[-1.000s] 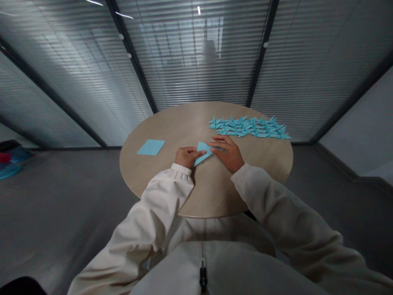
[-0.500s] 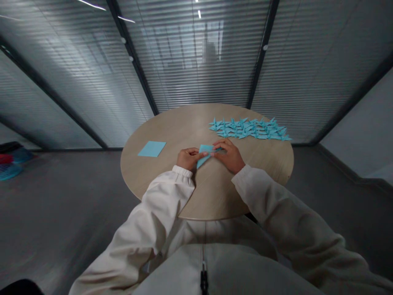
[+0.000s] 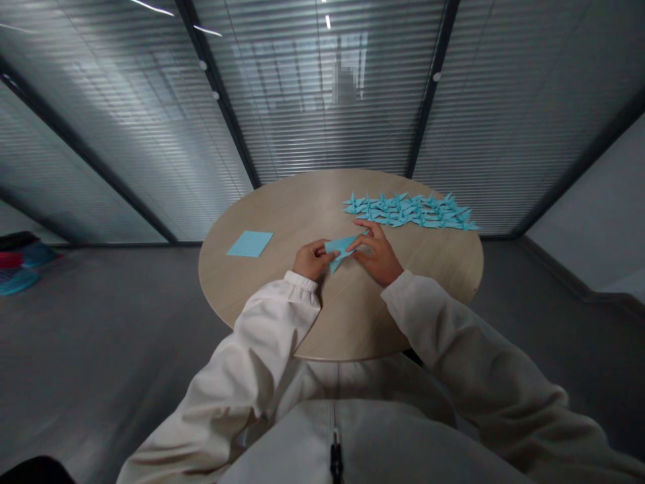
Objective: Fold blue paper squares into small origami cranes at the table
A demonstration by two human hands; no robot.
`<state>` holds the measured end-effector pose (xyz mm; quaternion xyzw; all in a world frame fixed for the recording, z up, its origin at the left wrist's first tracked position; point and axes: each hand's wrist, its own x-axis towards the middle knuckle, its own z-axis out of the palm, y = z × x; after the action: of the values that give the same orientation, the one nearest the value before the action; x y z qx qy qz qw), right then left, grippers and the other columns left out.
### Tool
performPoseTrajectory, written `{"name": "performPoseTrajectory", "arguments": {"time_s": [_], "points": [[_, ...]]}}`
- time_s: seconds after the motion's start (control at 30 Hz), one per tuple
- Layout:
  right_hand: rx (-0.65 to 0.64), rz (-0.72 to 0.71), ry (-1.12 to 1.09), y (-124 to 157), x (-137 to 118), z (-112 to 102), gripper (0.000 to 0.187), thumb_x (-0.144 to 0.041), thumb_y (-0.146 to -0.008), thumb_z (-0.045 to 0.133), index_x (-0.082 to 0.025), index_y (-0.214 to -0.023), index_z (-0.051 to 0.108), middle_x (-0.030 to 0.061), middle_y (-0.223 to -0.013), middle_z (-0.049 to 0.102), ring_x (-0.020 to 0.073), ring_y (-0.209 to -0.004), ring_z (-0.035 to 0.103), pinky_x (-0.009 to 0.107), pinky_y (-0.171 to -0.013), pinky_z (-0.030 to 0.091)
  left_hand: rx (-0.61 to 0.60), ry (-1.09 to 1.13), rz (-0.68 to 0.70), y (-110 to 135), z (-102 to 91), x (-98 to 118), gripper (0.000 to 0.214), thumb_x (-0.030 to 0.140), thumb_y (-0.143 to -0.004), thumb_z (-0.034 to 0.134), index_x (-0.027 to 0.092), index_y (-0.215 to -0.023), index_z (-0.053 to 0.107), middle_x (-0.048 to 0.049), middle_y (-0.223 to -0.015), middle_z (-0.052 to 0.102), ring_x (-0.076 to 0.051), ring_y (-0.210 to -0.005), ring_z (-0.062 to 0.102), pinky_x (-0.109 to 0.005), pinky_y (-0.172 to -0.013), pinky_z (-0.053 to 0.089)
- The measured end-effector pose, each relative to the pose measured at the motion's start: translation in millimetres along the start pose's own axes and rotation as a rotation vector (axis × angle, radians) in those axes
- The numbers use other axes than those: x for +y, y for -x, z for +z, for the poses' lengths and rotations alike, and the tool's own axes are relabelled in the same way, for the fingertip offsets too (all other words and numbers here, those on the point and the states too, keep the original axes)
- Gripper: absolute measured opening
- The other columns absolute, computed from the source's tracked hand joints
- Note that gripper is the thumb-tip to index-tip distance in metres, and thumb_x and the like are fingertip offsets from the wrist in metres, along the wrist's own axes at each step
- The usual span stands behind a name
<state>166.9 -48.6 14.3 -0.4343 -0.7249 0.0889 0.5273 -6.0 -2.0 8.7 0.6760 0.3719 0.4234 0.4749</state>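
A folded light-blue paper (image 3: 340,249) sits between both hands near the middle of the round wooden table (image 3: 282,215). My left hand (image 3: 312,259) pinches its left edge with curled fingers. My right hand (image 3: 377,251) grips the paper's right side, fingertips pressed on it. The paper appears lifted a little off the table, its lower point hanging down. Both arms wear cream sleeves.
A flat square of blue paper (image 3: 250,243) lies on the table's left part. Several folded blue paper cranes (image 3: 410,210) lie in rows at the far right. Glass walls with blinds stand behind; coloured items (image 3: 17,262) lie on the grey floor at left.
The paper was lying flat under both hands as a triangle. It has since been folded smaller and raised slightly, with my hands drawing closer together.
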Motion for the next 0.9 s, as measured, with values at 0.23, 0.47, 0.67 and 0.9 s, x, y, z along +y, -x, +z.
{"name": "performPoseTrajectory", "arguments": {"time_s": [0.23, 0.47, 0.67, 0.9], "points": [[0.066, 0.156, -0.197, -0.4, 4.1, 3.6, 0.011, -0.024, -0.08, 0.048, -0.02, -0.078, 0.058, 0.0075, -0.125, 0.047, 0.0216, -0.12, 0.041, 0.042, -0.098, 0.036, 0.235, -0.292, 0.027, 0.8, -7.0, 0.4, 0.023, 0.038, -0.062, 0.064, 0.015, -0.064, 0.058, 0.0029, -0.053, 0.05, -0.01, -0.055, 0.046, -0.019, -0.049, 0.034], [0.025, 0.42, -0.415, 3.3, 12.7, 13.0, 0.07, -0.026, -0.063, 0.069, -0.023, -0.122, 0.033, 0.0049, -0.09, 0.064, 0.0149, -0.063, 0.062, 0.03, -0.058, 0.053, 0.201, -0.042, 0.089, -0.5, -1.8, 0.6, 0.03, 0.036, -0.061, 0.066, 0.016, -0.078, 0.054, 0.0055, -0.056, 0.048, -0.007, -0.049, 0.044, -0.018, -0.049, 0.037], [-0.01, 0.457, -0.417, 3.0, 15.0, 8.6, 0.036, -0.03, -0.07, 0.061, -0.018, -0.104, 0.058, 0.0004, -0.074, 0.065, 0.0123, -0.05, 0.059, 0.025, -0.047, 0.05, 0.165, 0.064, 0.005, -1.1, -1.9, 0.8, 0.038, 0.037, -0.058, 0.069, 0.017, -0.084, 0.049, 0.0096, -0.049, 0.042, -0.006, -0.043, 0.042, -0.018, -0.046, 0.042], [0.03, 0.368, -0.537, 0.9, 13.9, 4.4, 0.026, -0.025, -0.072, 0.056, -0.023, -0.094, 0.068, 0.0009, -0.097, 0.067, 0.0148, -0.073, 0.062, 0.026, -0.059, 0.052, 0.06, 0.168, 0.011, 3.4, -4.6, 4.9, 0.059, 0.037, -0.065, 0.065, 0.021, -0.118, 0.045, 0.0091, -0.051, 0.041, -0.007, -0.046, 0.045, -0.024, -0.057, 0.05]]}}
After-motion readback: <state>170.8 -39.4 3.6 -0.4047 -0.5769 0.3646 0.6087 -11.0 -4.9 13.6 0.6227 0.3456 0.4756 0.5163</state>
